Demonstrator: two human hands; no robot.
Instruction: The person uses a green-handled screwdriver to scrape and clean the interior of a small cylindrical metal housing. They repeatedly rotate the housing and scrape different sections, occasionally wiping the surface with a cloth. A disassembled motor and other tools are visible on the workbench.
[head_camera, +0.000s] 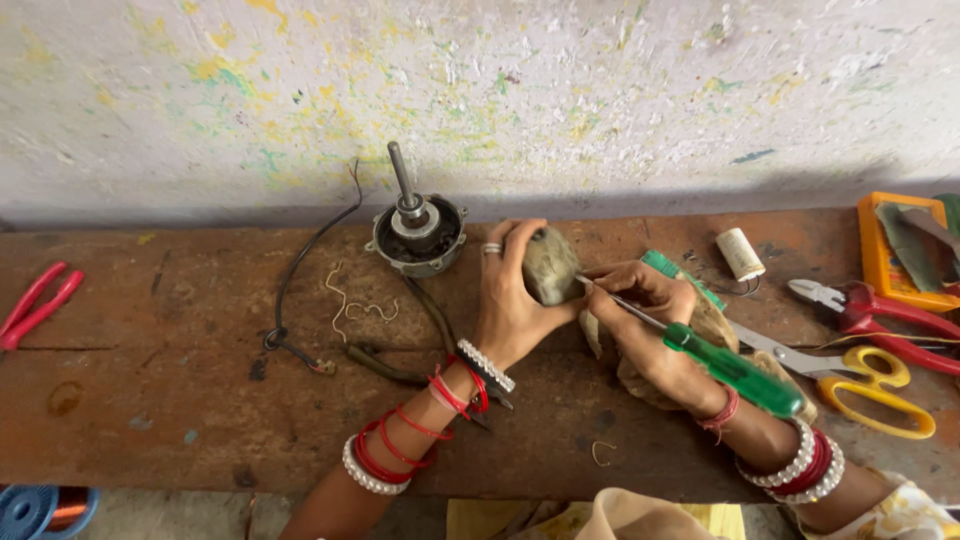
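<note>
Two hands at bench centre: left hand (512, 300) grips a grimy motor part (549, 265), right hand (645, 315) clasps a green-handled screwdriver (700, 352), tip touching the part's 3 o'clock edge. Motor housing (417, 232) with shaft sits at 10 o'clock, opened; work looks midway. Both wrists bent inward.

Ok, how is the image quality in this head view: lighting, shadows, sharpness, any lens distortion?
Head view: soft, even daylight, no glare. A shadow band lies along the wall's foot behind the motor. The left hand, right hand and green-handled screwdriver are sharp. The bench edge bows, showing wide-angle distortion, and the copper-wire spool in the corner is slightly soft.
</note>
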